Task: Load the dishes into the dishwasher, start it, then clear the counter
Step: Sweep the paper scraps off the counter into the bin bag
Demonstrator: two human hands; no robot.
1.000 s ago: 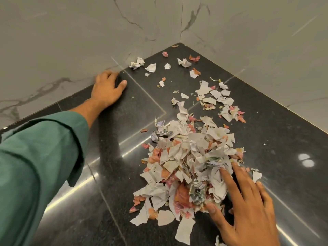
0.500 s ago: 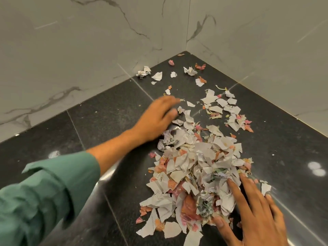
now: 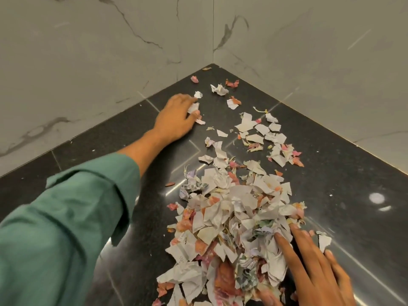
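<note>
A heap of torn white and pink paper scraps lies loosely piled on the glossy black stone surface, with smaller scattered paper bits trailing toward the corner.

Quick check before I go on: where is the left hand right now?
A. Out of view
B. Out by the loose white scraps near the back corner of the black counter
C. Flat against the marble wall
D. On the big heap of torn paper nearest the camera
B: the left hand lies on the black stone counter far from the big heap of torn paper, its fingers on small white paper scraps near the corner.
</note>
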